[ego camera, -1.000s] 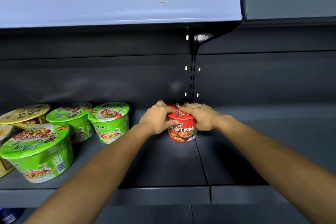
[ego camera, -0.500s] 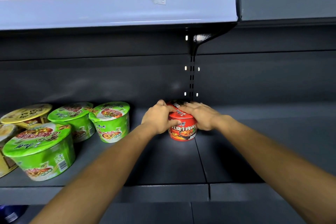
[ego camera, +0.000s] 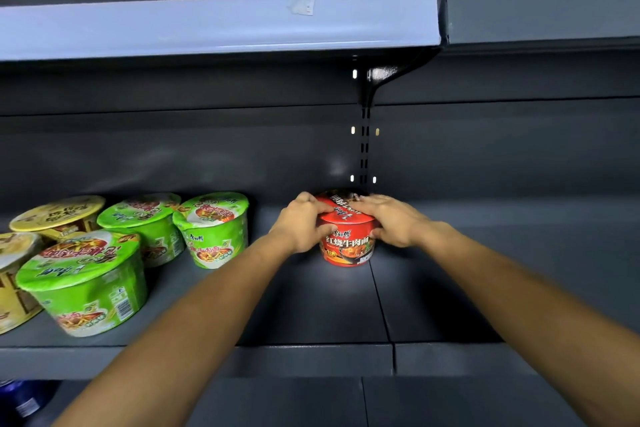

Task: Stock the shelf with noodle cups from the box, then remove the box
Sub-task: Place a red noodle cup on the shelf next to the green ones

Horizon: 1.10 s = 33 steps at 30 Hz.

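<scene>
Lower left: two yellow cups [ego camera: 57, 215], three green cups [ego camera: 83, 284] on shelf [ego camera: 311, 305]. Centre: left hand [ego camera: 301, 222] grips one red cup [ego camera: 348, 246] from its left and right hand [ego camera: 394, 220] from its right. Cup upright near shelf back, apart from greens. To do it well, probably seat it flat, label forward, nudge toward green row, let go both sides together. Box not in view.

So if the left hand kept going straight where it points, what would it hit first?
The red noodle cup, which the left hand grips; carried on, that cup would probably meet the dark back panel behind, though depth is unclear.
</scene>
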Each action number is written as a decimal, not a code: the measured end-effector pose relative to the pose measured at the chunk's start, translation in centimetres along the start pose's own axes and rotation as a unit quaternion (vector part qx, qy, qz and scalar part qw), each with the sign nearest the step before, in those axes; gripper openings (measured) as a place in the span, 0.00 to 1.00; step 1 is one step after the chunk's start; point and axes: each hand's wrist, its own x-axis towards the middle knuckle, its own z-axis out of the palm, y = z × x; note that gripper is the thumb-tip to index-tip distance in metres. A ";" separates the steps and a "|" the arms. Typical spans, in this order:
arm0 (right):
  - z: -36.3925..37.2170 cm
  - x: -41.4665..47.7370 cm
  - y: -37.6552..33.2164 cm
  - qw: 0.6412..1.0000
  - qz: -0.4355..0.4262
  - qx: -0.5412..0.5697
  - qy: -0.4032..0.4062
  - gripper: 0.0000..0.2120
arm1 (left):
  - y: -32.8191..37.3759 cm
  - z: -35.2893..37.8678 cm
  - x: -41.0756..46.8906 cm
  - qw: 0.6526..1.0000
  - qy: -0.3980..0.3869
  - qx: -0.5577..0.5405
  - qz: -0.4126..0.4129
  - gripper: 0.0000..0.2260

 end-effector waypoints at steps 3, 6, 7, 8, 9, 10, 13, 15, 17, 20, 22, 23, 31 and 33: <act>0.2 -0.1 0.0 1.000 0.012 0.000 0.000 0.35 | 0.3 0.1 0.0 1.000 -0.006 -0.003 -0.005 0.24; 0.3 -0.4 -0.2 1.000 0.021 0.003 -0.002 0.36 | 0.6 -0.1 0.1 1.000 -0.015 0.002 -0.011 0.25; 0.3 -0.4 -0.3 1.000 0.024 -0.004 -0.004 0.38 | 0.6 -0.2 0.1 1.000 -0.020 0.003 -0.013 0.25; 0.2 -0.6 -0.3 1.000 0.028 -0.011 -0.005 0.40 | 0.7 -0.3 0.1 1.000 -0.021 0.002 -0.012 0.26; 0.2 -0.7 -0.4 0.999 0.033 -0.015 -0.005 0.42 | 0.6 -0.4 0.1 1.000 -0.019 0.000 -0.011 0.26; 0.0 -0.9 -0.4 0.999 0.037 -0.013 -0.002 0.43 | 0.6 -0.5 0.0 1.000 -0.014 -0.003 -0.012 0.27; -0.5 -1.7 -0.7 0.999 0.051 0.009 0.006 0.42 | 0.2 -1.1 -0.4 1.000 -0.002 -0.007 -0.027 0.28; -0.7 -2.1 -0.8 0.997 0.064 0.028 0.021 0.40 | -0.1 -1.5 -0.9 0.999 0.000 0.005 -0.041 0.27; -0.9 -2.4 -1.0 0.995 0.079 0.048 0.043 0.38 | -0.2 -1.9 -1.5 0.999 0.003 0.022 -0.049 0.27; -0.9 -2.8 -1.7 0.991 0.094 0.071 0.065 0.35 | -0.5 -2.4 -2.7 0.998 0.001 0.042 -0.053 0.24; -0.8 -3.1 -2.3 0.989 0.103 0.071 0.076 0.32 | -0.7 -2.6 -3.7 0.997 -0.005 0.053 -0.056 0.23; -0.7 -3.3 -2.7 0.989 0.107 0.067 0.083 0.32 | -0.9 -2.7 -4.2 0.997 -0.008 0.059 -0.057 0.22; -0.2 -6.0 -8.1 0.982 0.086 0.066 0.154 0.23 | -2.1 -4.1 -10.2 0.997 -0.014 0.051 -0.057 0.13; 0.1 -6.8 -10.1 0.981 0.056 0.071 0.174 0.19 | -2.4 -4.2 -11.8 0.997 -0.017 0.038 -0.059 0.12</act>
